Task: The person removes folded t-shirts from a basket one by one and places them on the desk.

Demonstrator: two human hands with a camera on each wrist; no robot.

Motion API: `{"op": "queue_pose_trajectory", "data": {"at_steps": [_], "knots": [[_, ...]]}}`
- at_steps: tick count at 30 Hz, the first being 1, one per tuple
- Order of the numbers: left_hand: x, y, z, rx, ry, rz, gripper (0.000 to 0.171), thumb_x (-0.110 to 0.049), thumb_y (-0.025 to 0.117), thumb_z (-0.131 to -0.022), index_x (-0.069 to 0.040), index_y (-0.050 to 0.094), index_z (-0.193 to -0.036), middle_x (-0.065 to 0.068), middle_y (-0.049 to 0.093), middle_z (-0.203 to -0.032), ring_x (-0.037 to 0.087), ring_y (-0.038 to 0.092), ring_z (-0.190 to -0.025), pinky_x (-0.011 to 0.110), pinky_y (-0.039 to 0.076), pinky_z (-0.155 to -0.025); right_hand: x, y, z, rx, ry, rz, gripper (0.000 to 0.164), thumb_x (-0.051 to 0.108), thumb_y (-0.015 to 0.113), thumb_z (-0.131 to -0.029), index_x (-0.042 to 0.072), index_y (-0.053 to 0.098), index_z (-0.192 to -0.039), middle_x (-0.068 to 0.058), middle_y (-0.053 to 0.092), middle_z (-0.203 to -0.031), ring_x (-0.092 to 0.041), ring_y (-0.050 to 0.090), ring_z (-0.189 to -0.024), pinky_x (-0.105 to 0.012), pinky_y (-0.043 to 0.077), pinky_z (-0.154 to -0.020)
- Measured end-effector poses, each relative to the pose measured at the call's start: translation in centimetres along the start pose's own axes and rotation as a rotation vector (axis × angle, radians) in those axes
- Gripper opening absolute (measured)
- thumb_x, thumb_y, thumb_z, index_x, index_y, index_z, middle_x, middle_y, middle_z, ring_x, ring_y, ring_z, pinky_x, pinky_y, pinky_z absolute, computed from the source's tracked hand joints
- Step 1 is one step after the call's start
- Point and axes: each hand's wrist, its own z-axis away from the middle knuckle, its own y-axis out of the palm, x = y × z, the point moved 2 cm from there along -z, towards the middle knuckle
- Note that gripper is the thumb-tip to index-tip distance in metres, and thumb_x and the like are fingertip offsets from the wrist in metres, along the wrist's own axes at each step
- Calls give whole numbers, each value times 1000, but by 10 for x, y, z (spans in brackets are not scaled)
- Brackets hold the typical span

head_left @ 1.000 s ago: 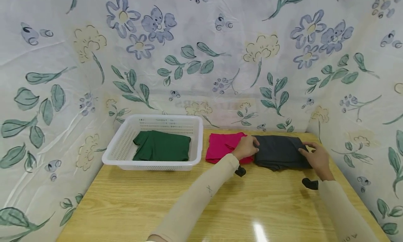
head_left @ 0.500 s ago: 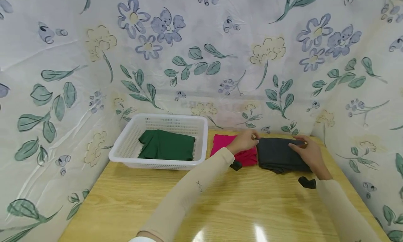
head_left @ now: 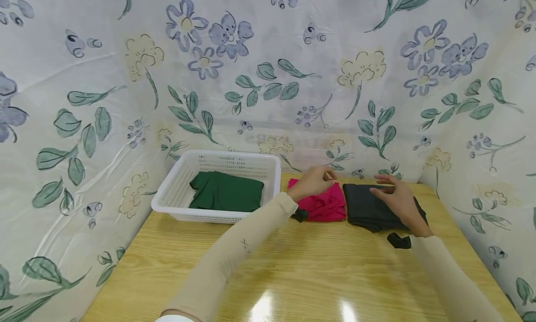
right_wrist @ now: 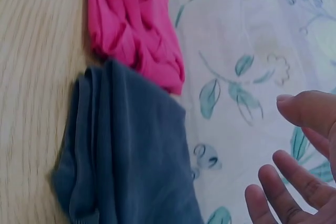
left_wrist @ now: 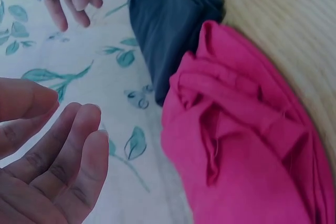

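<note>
Over the pink folded cloth (head_left: pixel 328 205) hovers my left hand (head_left: pixel 313 182), its fingers loosely bent and holding nothing. In the left wrist view, that hand (left_wrist: pixel 58 171) is apart from the pink cloth (left_wrist: pixel 241 145). My right hand (head_left: pixel 398 200) is above the dark grey folded cloth (head_left: pixel 363 208), hiding part of it. The right wrist view has the right hand's fingers (right_wrist: pixel 310 184) spread and relaxed, apart from the grey cloth (right_wrist: pixel 142 145). The two folded cloths lie side by side, pink on the left.
A white plastic basket (head_left: pixel 165 204) stands on the wooden table (head_left: pixel 326 271), left of the pink cloth. Inside it lies a green folded garment (head_left: pixel 228 191). Behind the table hangs a flowered white sheet (head_left: pixel 259 122), which also runs along both sides.
Both hands have come away from the dark grey cloth: the left rose and moved left over the pink cloth, the right lifted and drew leftward. The head view shifted slightly.
</note>
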Motion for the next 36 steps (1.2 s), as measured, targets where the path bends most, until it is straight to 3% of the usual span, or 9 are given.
{"op": "queue_pose_trajectory", "data": {"at_steps": [5,11,17,23,30,36], "knots": [[2,-17,8,3,13,25,19,-10,59,-104,-4,70,-118,4,70,-90,17,68,-77,26,53,-64,11,9,-3,11,-18,-9,52,32,70,-100,6,56,-144,-24,61,-134,-41,66,-108,-48,55,-82],[3,-38,21,14,22,-13,19,-10,58,-104,-4,69,-118,5,70,-89,16,67,-75,28,53,-66,25,22,-10,42,-15,-33,52,30,71,-100,7,56,-143,-24,60,-136,-41,65,-111,-55,55,-86],[8,-57,35,11,21,-82,20,-13,57,-105,-4,67,-120,4,70,-91,24,70,-82,30,53,-67,40,34,-14,65,-65,-76,50,25,72,-99,6,56,-143,-24,61,-134,-40,65,-109,-51,54,-86],[20,-75,47,-16,15,-146,21,-16,59,-105,-4,68,-120,13,73,-102,18,68,-79,32,54,-70,54,47,-17,87,-67,-91,51,25,73,-99,8,56,-144,-20,62,-134,-36,65,-107,-45,53,-84],[31,-94,64,-60,-12,-145,19,-12,61,-104,-3,70,-118,10,72,-94,20,68,-74,31,54,-66,76,65,-21,125,-84,-137,50,22,73,-98,9,56,-144,-18,61,-135,-35,64,-108,-39,55,-77],[43,-109,76,-74,-59,-128,21,-12,61,-104,-2,69,-120,14,72,-98,29,71,-78,32,56,-66,91,84,-21,153,-98,-163,49,22,72,-99,13,56,-144,-17,60,-138,-35,62,-112,-43,54,-84]]}}
